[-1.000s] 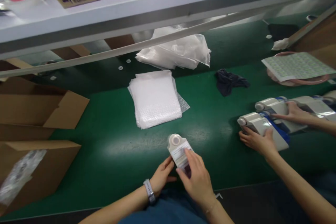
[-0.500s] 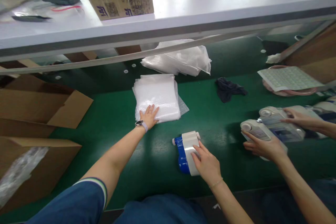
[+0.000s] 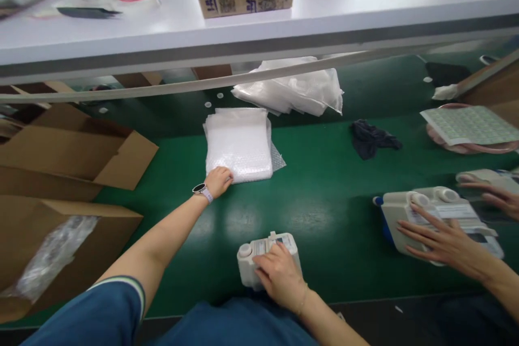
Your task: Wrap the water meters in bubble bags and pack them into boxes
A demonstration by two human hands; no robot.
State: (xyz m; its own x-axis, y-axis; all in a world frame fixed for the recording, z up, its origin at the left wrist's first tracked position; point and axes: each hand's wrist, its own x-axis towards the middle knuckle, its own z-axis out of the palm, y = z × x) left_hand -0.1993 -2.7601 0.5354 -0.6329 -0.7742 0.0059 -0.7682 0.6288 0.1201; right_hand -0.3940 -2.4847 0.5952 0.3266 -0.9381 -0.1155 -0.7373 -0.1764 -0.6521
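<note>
A stack of bubble wrap bags lies flat on the green bench. At its near left corner my left hand, with a watch on the wrist, has its fingers curled over the edge of the top bag. Close to my body, my right hand grips a cream-coloured gas meter from above. Two round ports and a small display panel face up on this meter, partly covered by my fingers. The meter's underside is hidden from view.
At the right, a co-worker's hands rest on more gas meters. Open cardboard boxes stand at the left. Clear plastic bags, a dark cloth and a label sheet on a basket lie behind. A white shelf overhangs the back.
My right hand has brought the gas meter nearer my body and turned it ports-up. My left hand's spread fingers have curled at the stack's edge. The co-worker's meters have shifted.
</note>
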